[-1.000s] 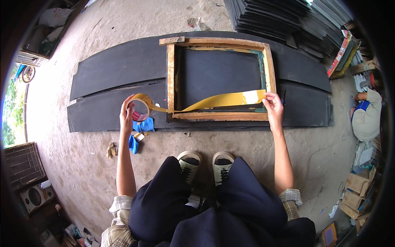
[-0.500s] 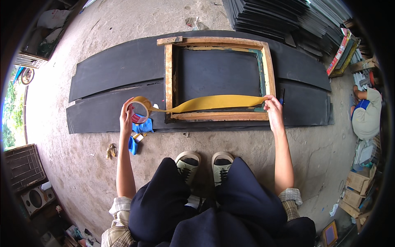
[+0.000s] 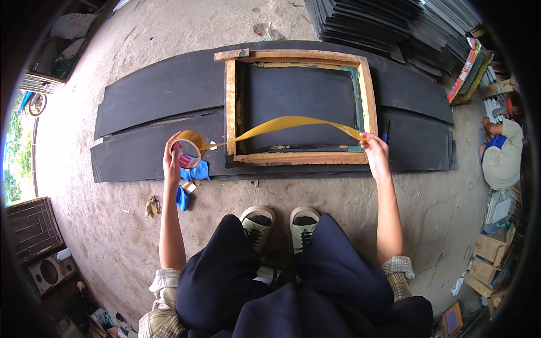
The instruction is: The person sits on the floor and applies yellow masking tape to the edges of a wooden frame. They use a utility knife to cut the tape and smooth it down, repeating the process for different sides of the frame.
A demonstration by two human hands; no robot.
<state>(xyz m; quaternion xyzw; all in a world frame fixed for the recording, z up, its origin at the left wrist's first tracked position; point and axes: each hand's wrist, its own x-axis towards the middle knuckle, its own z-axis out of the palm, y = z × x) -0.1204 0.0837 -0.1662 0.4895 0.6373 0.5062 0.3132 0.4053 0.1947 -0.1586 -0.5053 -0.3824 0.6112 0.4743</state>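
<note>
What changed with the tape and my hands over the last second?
The tape strip lifted from the wooden frame's near rail and now arcs above it. The left hand keeps the tape roll, the right hand the strip's end. Frame and black sheets stayed put.

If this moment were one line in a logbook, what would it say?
left hand: holds tape roll | right hand: pinches tape strip end | strip spans wooden frame | frame on black sheets

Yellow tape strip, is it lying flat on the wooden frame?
No, the yellow tape strip hangs stretched in the air between both hands, above the wooden frame.
</note>
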